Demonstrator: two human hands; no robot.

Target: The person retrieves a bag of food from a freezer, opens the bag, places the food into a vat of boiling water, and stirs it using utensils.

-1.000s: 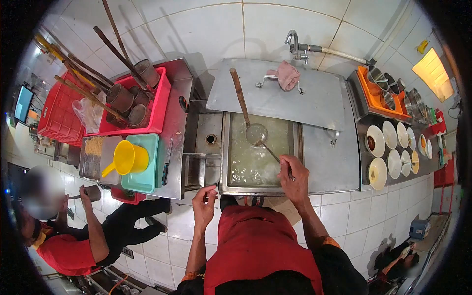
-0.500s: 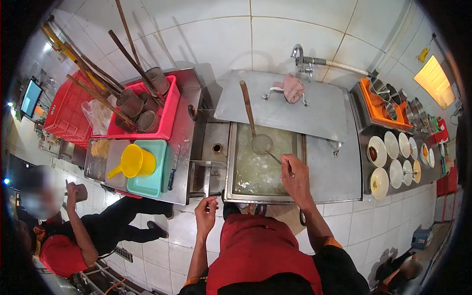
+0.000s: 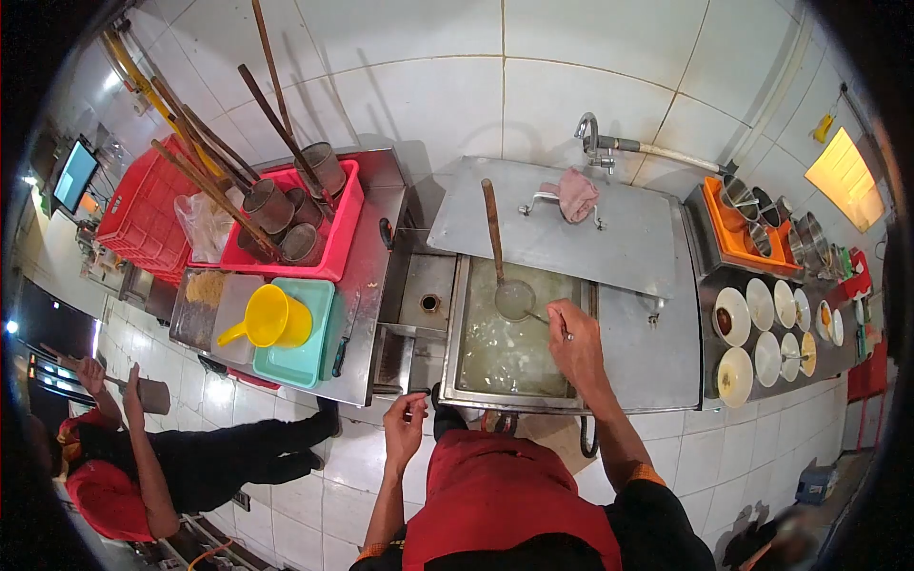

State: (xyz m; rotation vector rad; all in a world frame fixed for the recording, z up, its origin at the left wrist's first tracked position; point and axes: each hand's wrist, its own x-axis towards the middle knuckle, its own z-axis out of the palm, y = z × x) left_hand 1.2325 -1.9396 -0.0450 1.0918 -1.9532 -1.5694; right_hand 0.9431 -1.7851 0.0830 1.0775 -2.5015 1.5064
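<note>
My right hand (image 3: pixel 576 347) is closed around the thin metal handle of a utensil (image 3: pixel 540 317) above the vat. The utensil's far end meets a round strainer (image 3: pixel 514 299) in the cloudy liquid, so its head cannot be made out. The strainer's long wooden handle (image 3: pixel 492 224) leans back on the metal lid (image 3: pixel 609 255). Steam or froth shows on the liquid in the vat (image 3: pixel 449 357). My left hand (image 3: pixel 404 426) hangs in front of the counter edge with its fingers curled in, and nothing shows in it.
On the left counter are a yellow jug (image 3: pixel 276 317), a teal tray (image 3: pixel 326 343) and a pink crate (image 3: pixel 343 228) of long-handled strainers. Several bowls (image 3: pixel 766 359) and an orange tray (image 3: pixel 714 219) stand at right. A co-worker (image 3: pixel 114 485) at left holds a metal pot (image 3: pixel 153 395).
The view has shifted slightly, so the counters sit lower and a little to the right. My right hand keeps its hold on the utensil. The co-worker's other hand has come into view.
</note>
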